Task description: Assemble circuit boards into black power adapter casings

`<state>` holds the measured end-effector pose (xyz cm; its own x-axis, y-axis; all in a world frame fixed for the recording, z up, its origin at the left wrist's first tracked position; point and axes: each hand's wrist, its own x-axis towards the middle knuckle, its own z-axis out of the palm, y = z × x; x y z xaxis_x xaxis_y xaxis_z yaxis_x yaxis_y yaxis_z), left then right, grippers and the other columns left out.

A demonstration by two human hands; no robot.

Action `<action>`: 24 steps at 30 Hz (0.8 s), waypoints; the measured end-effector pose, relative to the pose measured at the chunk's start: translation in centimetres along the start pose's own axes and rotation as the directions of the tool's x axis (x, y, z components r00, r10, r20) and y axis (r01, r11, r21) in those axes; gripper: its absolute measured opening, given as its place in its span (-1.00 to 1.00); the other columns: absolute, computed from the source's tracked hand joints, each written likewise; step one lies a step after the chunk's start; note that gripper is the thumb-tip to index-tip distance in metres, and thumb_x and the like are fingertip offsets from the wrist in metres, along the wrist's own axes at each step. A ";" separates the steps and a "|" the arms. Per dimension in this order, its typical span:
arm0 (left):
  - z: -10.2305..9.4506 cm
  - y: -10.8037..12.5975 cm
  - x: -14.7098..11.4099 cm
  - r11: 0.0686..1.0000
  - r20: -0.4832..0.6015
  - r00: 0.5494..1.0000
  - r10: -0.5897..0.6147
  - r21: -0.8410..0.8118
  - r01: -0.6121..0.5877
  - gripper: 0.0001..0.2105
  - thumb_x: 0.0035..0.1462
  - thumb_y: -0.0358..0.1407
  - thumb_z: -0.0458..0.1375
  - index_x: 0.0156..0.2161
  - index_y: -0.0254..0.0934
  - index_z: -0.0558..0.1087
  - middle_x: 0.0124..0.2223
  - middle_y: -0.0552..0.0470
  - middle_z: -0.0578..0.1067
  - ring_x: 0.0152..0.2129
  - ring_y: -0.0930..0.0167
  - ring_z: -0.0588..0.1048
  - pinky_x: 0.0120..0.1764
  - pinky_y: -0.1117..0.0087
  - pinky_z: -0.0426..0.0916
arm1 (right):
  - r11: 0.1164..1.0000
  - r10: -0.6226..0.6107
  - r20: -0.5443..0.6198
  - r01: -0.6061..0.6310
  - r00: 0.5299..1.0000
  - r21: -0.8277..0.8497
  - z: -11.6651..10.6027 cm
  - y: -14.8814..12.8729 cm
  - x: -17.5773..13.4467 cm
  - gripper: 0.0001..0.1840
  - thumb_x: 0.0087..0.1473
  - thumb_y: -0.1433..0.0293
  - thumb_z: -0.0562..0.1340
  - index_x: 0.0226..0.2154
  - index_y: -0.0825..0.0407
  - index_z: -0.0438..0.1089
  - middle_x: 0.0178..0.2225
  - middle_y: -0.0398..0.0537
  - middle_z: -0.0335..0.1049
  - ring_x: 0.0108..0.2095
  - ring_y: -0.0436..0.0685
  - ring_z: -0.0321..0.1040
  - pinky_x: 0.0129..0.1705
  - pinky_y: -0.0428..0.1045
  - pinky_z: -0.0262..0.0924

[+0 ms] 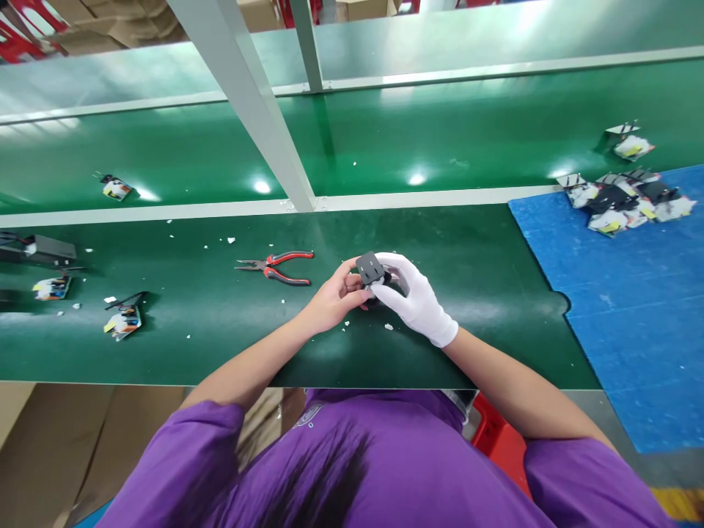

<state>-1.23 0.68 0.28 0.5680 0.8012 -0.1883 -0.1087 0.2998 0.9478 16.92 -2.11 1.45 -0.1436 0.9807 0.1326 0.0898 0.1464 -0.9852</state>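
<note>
Both hands meet over the green bench [467, 249] just in front of me. My bare left hand [331, 297] and my right hand [410, 293], which wears a white glove, together grip a small black boxy part [369, 268]. The part's flat top faces up and its underside is hidden between my fingers. Red-and-black needle-nose pliers [278, 267] lie on the bench a short way left of my left hand.
A pile of small circuit assemblies [624, 199] sits on a blue mat [632, 293] at the right. Single assemblies lie at the left [124, 320], [51, 287] and on the conveyor belt [115, 188]. A grey post [258, 110] slants up from the bench. White crumbs dot the surface.
</note>
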 end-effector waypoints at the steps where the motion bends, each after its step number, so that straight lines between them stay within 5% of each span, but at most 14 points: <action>1: 0.0 0.0 0.0 1.000 0.008 1.000 -0.011 -0.013 0.011 -0.37 0.01 -0.12 0.32 0.15 -0.23 0.24 -0.21 -0.02 0.55 -0.34 0.39 0.50 -0.33 0.42 0.40 | 1.000 0.015 -0.002 -0.015 1.000 0.023 0.0 0.0 0.1 -0.59 0.13 0.16 0.26 0.00 -0.05 0.31 -0.02 0.02 0.41 -0.09 0.18 0.44 0.00 0.14 0.37; 11: 0.7 0.7 -0.9 0.988 0.007 1.000 -0.001 0.151 0.000 -0.31 0.06 -0.29 0.26 0.27 -0.21 0.13 -0.04 -0.08 0.50 -0.23 0.41 0.48 -0.12 0.38 0.38 | 0.997 -0.002 -0.029 -0.001 1.000 -0.083 0.3 -0.4 0.0 -0.50 -0.01 0.24 0.36 -0.01 -0.04 0.28 -0.04 0.03 0.41 -0.07 0.20 0.44 0.00 0.14 0.39; 16: 0.9 1.0 -0.8 0.968 -0.011 0.998 0.054 0.247 -0.050 -0.26 -0.05 -0.35 0.26 0.27 -0.25 0.16 -0.05 -0.08 0.53 -0.30 0.41 0.49 -0.12 0.34 0.40 | 0.992 0.033 0.041 -0.028 0.999 -0.127 -0.1 -0.8 -0.2 -0.44 0.04 0.25 0.35 0.09 -0.05 0.27 -0.09 0.00 0.48 -0.14 0.20 0.49 -0.05 0.14 0.44; 24: 1.2 0.4 -0.7 0.933 -0.019 0.995 0.094 0.351 -0.082 -0.27 -0.04 -0.32 0.30 0.27 -0.20 0.20 -0.04 -0.08 0.53 -0.29 0.42 0.52 -0.09 0.31 0.45 | 0.988 0.007 -0.004 -0.007 1.000 -0.157 -0.2 -0.3 -0.9 -0.49 0.10 0.17 0.34 0.09 -0.12 0.34 -0.02 -0.03 0.51 -0.06 0.23 0.51 -0.02 0.11 0.46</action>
<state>-0.71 -0.43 1.06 0.5393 0.8358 -0.1029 0.1386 0.0324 0.9898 17.22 -3.02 1.66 -0.1394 0.9821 0.1264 0.2445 0.1579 -0.9567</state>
